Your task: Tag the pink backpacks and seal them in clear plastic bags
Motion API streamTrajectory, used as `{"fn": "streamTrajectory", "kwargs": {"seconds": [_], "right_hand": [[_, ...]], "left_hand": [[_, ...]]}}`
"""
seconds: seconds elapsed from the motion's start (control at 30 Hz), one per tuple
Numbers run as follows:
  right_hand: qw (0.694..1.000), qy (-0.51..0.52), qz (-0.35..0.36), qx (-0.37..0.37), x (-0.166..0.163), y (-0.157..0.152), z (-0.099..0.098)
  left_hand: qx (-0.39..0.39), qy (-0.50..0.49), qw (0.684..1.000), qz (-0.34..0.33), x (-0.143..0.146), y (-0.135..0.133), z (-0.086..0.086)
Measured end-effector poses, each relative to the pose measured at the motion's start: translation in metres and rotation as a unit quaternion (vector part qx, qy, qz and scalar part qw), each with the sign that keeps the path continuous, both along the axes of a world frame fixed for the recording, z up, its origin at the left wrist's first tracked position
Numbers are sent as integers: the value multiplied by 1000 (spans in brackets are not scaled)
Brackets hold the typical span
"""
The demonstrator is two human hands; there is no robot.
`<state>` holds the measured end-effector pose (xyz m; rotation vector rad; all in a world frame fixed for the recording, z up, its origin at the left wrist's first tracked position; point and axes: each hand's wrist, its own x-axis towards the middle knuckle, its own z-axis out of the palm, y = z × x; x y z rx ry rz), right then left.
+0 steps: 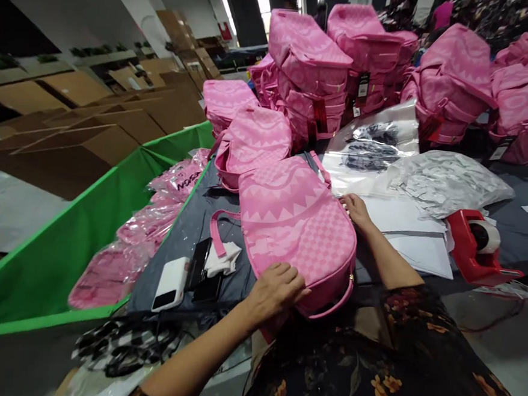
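A pink backpack [296, 224] with a checkered and zigzag print lies on the dark table in front of me, its carry handle towards my body. Curled over its near left edge, my left hand [278, 289] grips the fabric, with the thumb side hidden. My right hand [357, 212] holds the far right side of the same backpack, fingertips bent against its edge. One pink strap [218, 234] sticks out to the left, beside a crumpled white cloth [223, 260]. Directly behind lies another pink backpack [254, 137].
Stacked pink backpacks [304, 68] line the back. On the right are a red tape dispenser [477, 249], white paper sheets [417, 242] and a clear bag of white pieces [455, 181]. A white power bank [170, 283] lies left. A green-walled bin [110, 205] holds bagged pink items.
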<state>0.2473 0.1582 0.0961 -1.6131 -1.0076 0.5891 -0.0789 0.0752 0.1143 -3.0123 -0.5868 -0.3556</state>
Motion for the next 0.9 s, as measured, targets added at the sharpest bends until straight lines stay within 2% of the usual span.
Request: {"fn": "streamTrajectory", "kwargs": {"seconds": [0.07, 0.1, 0.13, 0.2, 0.27, 0.33, 0.47, 0.57, 0.7, 0.83, 0.9], "right_hand": [[995, -89, -28, 29, -6, -35, -4], [984, -163, -44, 66, -12, -58, -6], [969, -223, -28, 102, -21, -82, -9], [924, -325, 69, 190, -44, -126, -13], [861, -407, 169, 252, -73, -156, -15], [831, -453, 194, 258, -99, -168, -16], [839, -469, 144, 236, -120, -167, -14], [836, -469, 148, 246, -114, -166, -12], [845, -456, 169, 225, -108, -158, -10], [869, -405, 195, 205, -110, -134, -6], [890, -327, 239, 209, -100, -125, -4]], "left_hand": [[-54, -50, 993, 92, -19, 9, 9], [-91, -69, 983, 145, -28, 14, 14], [-133, -82, 970, 189, -36, 20, 18], [-215, -75, 946, 230, -45, 32, 26], [-270, -31, 933, 234, -43, 44, 29], [-278, 24, 925, 259, -31, 52, 30], [-173, 111, 920, 334, -4, 55, 27], [-135, 156, 921, 330, 3, 53, 33], [-157, 199, 921, 297, 0, 50, 55], [-185, 263, 930, 180, -11, 33, 75], [-155, 248, 943, 158, -18, 21, 80]]}}
